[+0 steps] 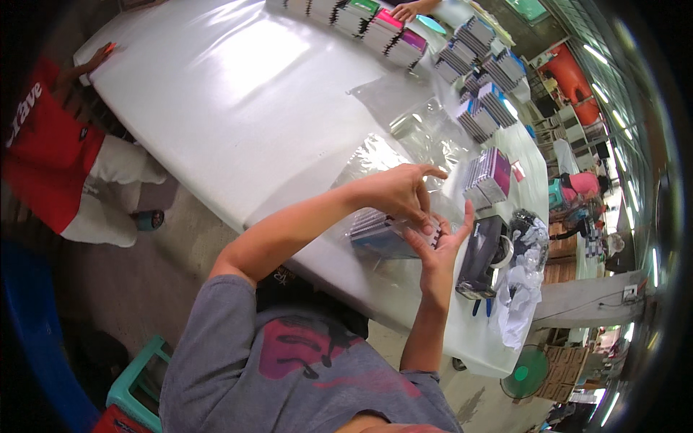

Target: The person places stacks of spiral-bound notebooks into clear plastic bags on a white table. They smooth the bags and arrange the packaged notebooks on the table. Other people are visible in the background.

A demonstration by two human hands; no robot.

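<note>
A bundle of what look like spiral-bound booklets (379, 234), blue on the near side, lies in a clear plastic bag on the white table in front of me. My left hand (401, 193) reaches over it from the left, thumb and forefinger pinched on the bag's end. From the right, my right hand (440, 249) bears on the same end, its thumb against the bag and its little finger raised. The plastic between the hands is partly hidden by fingers. Beyond them lie loose clear bags (426, 137). A purple-topped booklet stack (489, 177) stands just past my right hand.
Right of my hands are a black tape dispenser (476, 263), blue-handled scissors (482, 307) and crumpled plastic (523, 278). More booklet stacks (491, 105) stand farther back. A row of stacks (375, 32) lines the far edge near another person's hand (410, 10). Someone in red (54, 151) is at left.
</note>
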